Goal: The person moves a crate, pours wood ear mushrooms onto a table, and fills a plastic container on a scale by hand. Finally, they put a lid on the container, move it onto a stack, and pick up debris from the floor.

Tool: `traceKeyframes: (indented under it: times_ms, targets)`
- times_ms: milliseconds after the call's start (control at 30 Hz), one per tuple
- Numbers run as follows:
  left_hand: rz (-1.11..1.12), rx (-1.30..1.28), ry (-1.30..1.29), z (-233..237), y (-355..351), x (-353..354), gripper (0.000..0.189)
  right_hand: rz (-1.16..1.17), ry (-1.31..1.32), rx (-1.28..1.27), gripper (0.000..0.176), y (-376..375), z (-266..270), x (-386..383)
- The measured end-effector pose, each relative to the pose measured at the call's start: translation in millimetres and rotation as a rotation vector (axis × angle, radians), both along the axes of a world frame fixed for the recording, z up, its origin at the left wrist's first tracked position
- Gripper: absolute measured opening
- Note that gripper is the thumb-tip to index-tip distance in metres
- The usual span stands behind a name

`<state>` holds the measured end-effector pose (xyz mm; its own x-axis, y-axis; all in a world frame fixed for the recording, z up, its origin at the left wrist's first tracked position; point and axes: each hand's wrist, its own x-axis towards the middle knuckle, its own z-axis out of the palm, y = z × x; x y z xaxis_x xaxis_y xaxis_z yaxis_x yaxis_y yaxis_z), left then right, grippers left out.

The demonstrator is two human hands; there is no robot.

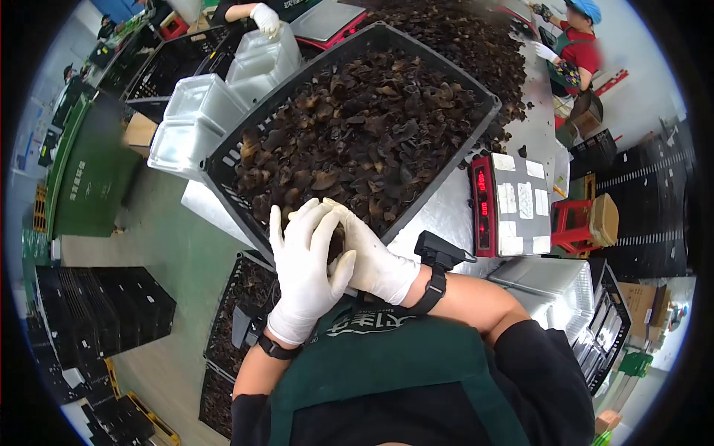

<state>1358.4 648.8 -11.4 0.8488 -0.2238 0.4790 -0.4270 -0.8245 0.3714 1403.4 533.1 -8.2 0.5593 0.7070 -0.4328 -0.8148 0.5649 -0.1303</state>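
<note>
Bringing your left hand (301,253) and right hand (375,253) close together in white gloves, you hold them over the near end of a big black crate (214,167). Your fingers bend inward, and a bit of dark brown shows in the gap between the palms; you cannot tell from here whether it is gripped, or how much is in there, because the gloves hide it.

The mushrooms (357,126) fill the crate, spreading from eleven to one o'clock of your hands. They are thin, curled and ruffled, mostly deep brown to nearly black, with lighter tan patches on some folds. They overlap in a loose, uneven heap, many edges turned up like wrinkled petals. More of the same lie in a dark spread on the metal table beyond the crate, toward one o'clock.

Between two and three o'clock sits a scale (513,204) with red lit digits and pale patches on its top. Clear plastic tubs (190,123) stand just beside the crate at ten to eleven o'clock, and a co-worker's gloved hand (265,20) touches the farther ones. At eight o'clock, low down, another crate (239,301) holds similar dark pieces.
</note>
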Motion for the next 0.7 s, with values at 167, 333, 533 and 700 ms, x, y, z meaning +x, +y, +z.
traceKeyframes:
  times_ms: [167,333,533,700]
  targets:
    - [-0.021,-0.125,-0.036,15,-5,4,0.054,-0.114,-0.416,-0.182,0.029,-25,-30,21]
    - [0.058,-0.173,-0.099,-25,30,13,0.015,-0.548,-0.365,-0.03,0.028,-137,-7,100]
    - [0.045,-0.205,0.151,-59,39,20,0.013,-0.931,-0.315,0.513,0.035,-352,0,202]
    - [0.105,-0.202,0.172,-31,26,13,0.015,-1.376,-0.084,-0.641,0.055,-492,9,242]
